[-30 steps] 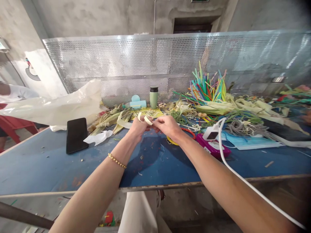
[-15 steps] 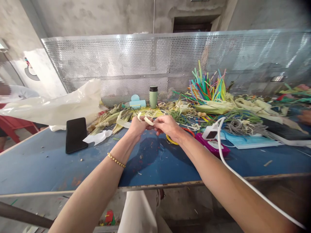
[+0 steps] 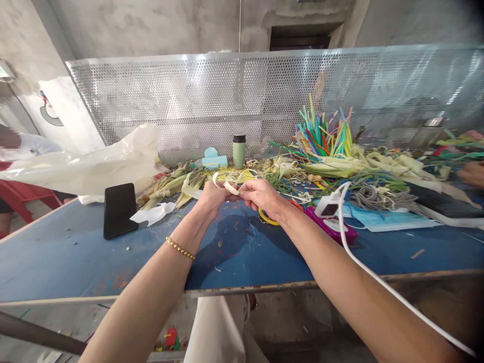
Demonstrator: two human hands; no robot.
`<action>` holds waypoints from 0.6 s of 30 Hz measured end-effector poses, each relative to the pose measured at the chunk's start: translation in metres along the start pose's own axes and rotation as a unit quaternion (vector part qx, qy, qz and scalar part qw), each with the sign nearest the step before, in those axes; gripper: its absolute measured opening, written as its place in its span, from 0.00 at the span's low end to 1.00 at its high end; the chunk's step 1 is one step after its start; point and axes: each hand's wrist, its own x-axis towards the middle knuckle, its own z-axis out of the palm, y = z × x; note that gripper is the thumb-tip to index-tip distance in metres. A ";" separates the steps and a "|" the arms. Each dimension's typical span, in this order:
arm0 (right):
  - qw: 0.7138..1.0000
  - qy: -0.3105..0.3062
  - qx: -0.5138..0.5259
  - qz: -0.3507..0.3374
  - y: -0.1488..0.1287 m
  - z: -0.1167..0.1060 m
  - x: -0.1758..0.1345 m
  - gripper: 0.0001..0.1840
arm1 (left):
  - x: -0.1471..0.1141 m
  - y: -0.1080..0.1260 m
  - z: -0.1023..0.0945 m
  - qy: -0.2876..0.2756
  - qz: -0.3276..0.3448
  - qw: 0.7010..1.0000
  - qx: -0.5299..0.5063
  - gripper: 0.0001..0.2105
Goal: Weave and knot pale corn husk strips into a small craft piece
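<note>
A pale cream strip [image 3: 231, 188], folded or curled, is held between my two hands above the blue table [image 3: 242, 252]. My left hand [image 3: 213, 195] has its fingers closed around the strip's left part, and a curled end sticks up over them. At the other end, my right hand [image 3: 260, 194] pinches the strip between thumb and fingers. Fingertips of both hands nearly meet, and what lies under them is hidden. Dry corn husks [image 3: 166, 189] lie just behind my left hand. A yellow ring [image 3: 267, 218] rests partly beneath my right wrist.
A black phone [image 3: 120, 210] and white paper scrap [image 3: 153, 214] lie left. Behind stand a green tumbler [image 3: 239, 151] and colourful pipe cleaners [image 3: 325, 133] before a perforated metal screen [image 3: 170, 101]. A purple box [image 3: 333, 227] and white cable [image 3: 363, 264] are right. Another person's hand [image 3: 472, 175] shows far right.
My hands stay almost in place, with only slight finger movement on the strip. The whole view has shifted very slightly.
</note>
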 end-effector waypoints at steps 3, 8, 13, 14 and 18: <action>0.999 0.012 -0.031 0.001 -0.001 0.002 0.000 0.08 | 0.002 -0.002 -0.002 0.019 0.002 1.000 -0.002 0.08; 0.985 0.097 -0.129 -0.055 0.005 -0.002 0.006 0.17 | -0.001 0.000 -0.002 -0.008 -0.009 1.000 0.020 0.09; 0.979 0.124 -0.078 -0.139 0.014 -0.006 0.014 0.14 | -0.005 -0.001 0.000 -0.092 -0.041 0.995 -0.001 0.10; 0.976 0.136 -0.091 -0.145 0.015 -0.007 0.015 0.14 | -0.005 -0.002 0.000 -0.096 -0.040 0.995 -0.006 0.10; 0.958 0.168 -0.175 -0.154 0.011 -0.006 0.014 0.15 | -0.004 -0.003 0.000 -0.088 -0.025 0.996 -0.009 0.10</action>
